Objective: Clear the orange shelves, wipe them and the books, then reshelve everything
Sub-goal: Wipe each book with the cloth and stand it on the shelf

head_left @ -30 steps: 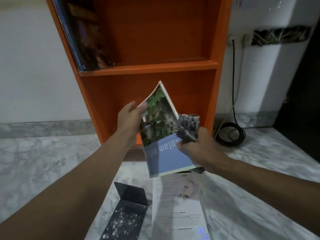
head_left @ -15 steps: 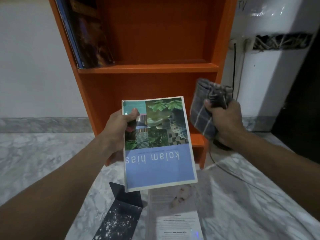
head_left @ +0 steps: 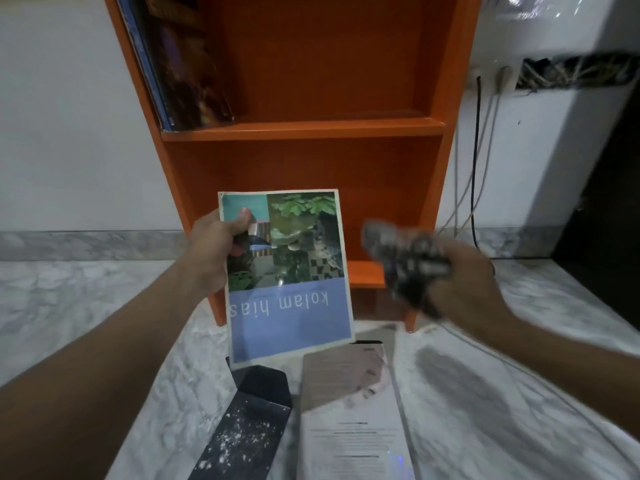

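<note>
My left hand [head_left: 216,247] grips the left edge of a thin book [head_left: 294,292] with a blue lower cover and garden photos, title upside down, held up facing me before the orange shelf unit [head_left: 304,128]. My right hand [head_left: 464,289] clutches a bunched grey checked cloth [head_left: 405,261], blurred, just right of the book and apart from it. Dark books [head_left: 187,64] lean at the left of the upper shelf. The lower shelf holds nothing that I can see.
On the marble floor below the book lie a dark speckled book [head_left: 242,434] and a white printed book [head_left: 353,420]. Cables [head_left: 476,174] hang down the white wall right of the shelf. A dark doorway or cabinet [head_left: 609,216] stands at far right.
The book turned from edge-on to cover facing me. My right hand let go of it, lifted the cloth up to the right, then swung it down beside the book.
</note>
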`<state>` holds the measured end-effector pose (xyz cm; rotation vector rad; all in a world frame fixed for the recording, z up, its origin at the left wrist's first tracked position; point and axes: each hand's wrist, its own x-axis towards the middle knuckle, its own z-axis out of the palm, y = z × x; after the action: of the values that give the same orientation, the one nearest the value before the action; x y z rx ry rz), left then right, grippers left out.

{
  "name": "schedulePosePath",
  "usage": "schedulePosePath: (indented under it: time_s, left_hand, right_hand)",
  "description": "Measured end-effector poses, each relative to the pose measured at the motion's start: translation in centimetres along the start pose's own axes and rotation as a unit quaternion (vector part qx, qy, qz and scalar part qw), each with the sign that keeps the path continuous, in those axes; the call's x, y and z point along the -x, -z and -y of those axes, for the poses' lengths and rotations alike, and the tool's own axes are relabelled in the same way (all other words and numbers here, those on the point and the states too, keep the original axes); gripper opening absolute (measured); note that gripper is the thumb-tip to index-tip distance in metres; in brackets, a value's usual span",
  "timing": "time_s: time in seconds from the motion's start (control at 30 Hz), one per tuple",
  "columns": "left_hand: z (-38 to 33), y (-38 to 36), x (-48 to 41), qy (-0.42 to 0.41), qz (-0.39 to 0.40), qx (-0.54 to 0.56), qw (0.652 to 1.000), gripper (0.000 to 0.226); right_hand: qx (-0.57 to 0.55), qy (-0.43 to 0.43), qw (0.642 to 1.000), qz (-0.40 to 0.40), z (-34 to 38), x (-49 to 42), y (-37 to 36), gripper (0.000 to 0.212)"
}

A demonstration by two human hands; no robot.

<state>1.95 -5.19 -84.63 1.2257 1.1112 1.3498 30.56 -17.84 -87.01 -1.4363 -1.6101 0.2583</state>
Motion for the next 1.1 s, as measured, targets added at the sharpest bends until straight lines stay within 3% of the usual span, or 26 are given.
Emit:
schedulePosePath:
  time_s: [0.07,0.13,0.23,0.37,0.4,0.47,0.53,0.63,0.7,0.8,0.9,0.97,1.0,1.1]
  left_hand:
    - [0.2,-1.0,0.3,0.014,0.029,-0.007,0.999,0.008]
    - [-0.2,-2.1,0.7,0.015,0.055,-0.002,0.998,0.011]
    - [-1.0,-3.0,0.6,0.001,0.062,0.035,0.997,0.02]
    - [-1.5,-1.9,0.6,-0.007,0.041,0.032,0.999,0.017]
    - [-1.3,-1.5,0.6,-0.005,0.039,0.023,0.999,0.014]
    - [-1.1,-1.3,0.7,-0.006,0.036,-0.003,0.999,0.01]
    - [-0.9,-1.4,0.7,0.007,0.043,-0.009,0.999,0.011]
    - [-1.0,-2.1,1.3,0.028,0.087,-0.002,0.996,0.016]
    - [-1.2,-2.8,1.3,0.028,0.102,0.005,0.994,0.016]
    - [-1.7,-3.5,1.5,0.017,0.112,0.02,0.993,0.016]
    - [-1.5,-2.7,1.8,0.034,0.074,0.009,0.997,0.019]
    - [-1.1,-2.1,1.8,0.027,0.06,-0.01,0.998,0.018]
    - [-1.0,-2.0,1.8,0.023,0.06,-0.019,0.998,0.017]
    - [-1.0,-2.0,1.6,0.036,0.055,-0.003,0.998,0.019]
  right_hand:
    - [0.014,0.079,0.995,-0.066,2.9,-4.8,1.0,0.056]
    - [0.072,0.156,0.982,-0.077,4.4,-6.8,0.4,0.066]
    - [0.178,0.242,0.954,0.022,2.6,-3.3,-3.4,0.058]
    - [0.23,0.323,0.871,0.288,-3.0,5.1,-6.2,0.048]
    - [0.27,0.327,0.851,0.308,-3.3,5.5,-5.6,0.058]
    - [0.197,0.292,0.902,0.249,-2.2,4.7,-4.2,0.066]
    - [0.132,0.298,0.933,0.152,0.8,2.0,-2.6,0.051]
    - [0.125,0.292,0.947,-0.041,5.1,-4.0,-1.2,0.055]
    - [0.165,0.236,0.954,-0.082,6.0,-6.7,-1.9,0.061]
    - [0.214,0.225,0.95,0.012,3.4,-4.7,-5.3,0.059]
    - [0.181,0.326,0.901,0.22,-0.5,2.5,-7.8,0.04]
    - [0.199,0.377,0.838,0.341,-1.3,5.6,-7.8,0.032]
    - [0.224,0.39,0.822,0.349,-1.3,6.1,-7.6,0.038]
    - [0.139,0.331,0.908,0.216,1.6,3.1,-5.7,0.043]
